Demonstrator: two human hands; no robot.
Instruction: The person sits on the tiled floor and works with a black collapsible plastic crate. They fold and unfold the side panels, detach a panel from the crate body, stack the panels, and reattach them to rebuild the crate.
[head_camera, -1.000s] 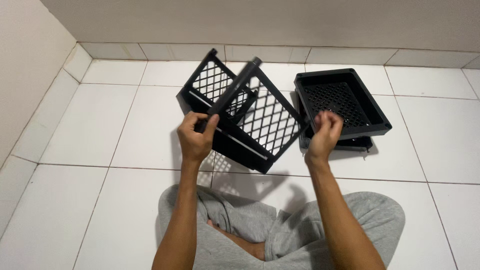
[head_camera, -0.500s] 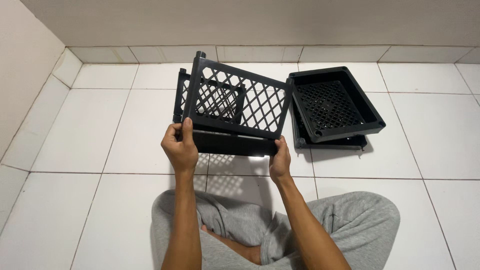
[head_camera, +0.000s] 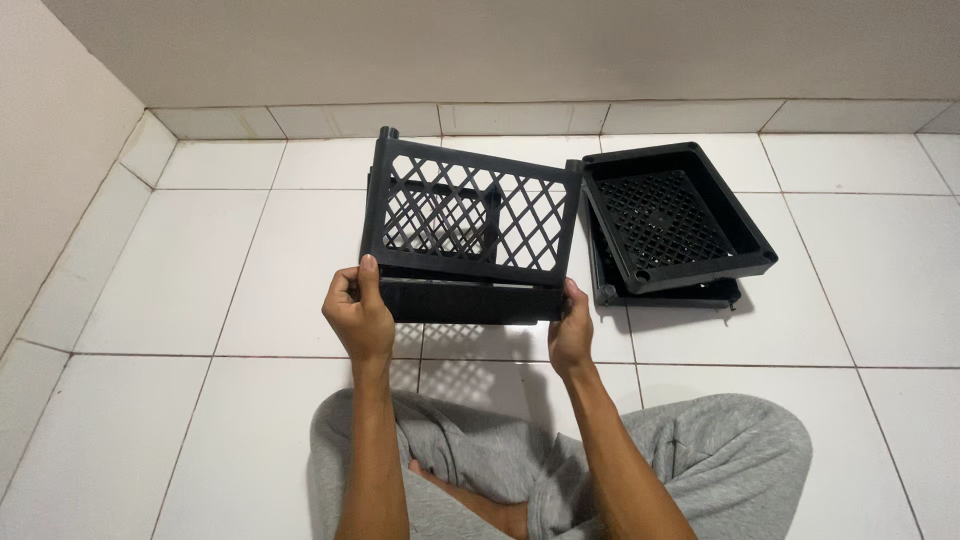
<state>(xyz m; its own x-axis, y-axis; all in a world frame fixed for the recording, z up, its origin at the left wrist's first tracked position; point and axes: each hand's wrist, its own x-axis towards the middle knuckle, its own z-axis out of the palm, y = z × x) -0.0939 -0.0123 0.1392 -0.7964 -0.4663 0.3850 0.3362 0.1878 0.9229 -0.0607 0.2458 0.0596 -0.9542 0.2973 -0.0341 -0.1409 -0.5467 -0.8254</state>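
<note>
Both hands now clamp the black lattice crate (head_camera: 470, 235): left hand (head_camera: 360, 315) and right hand (head_camera: 570, 335) at its lower corners; a second ago the right hand was free. Stacked black trays (head_camera: 680, 225) lie right of the crate.

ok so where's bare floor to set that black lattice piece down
Bare tile lies left of the left hand toward the wall, and right of the stacked black trays. It is crowded between the lattice piece, right hand and trays.
</note>
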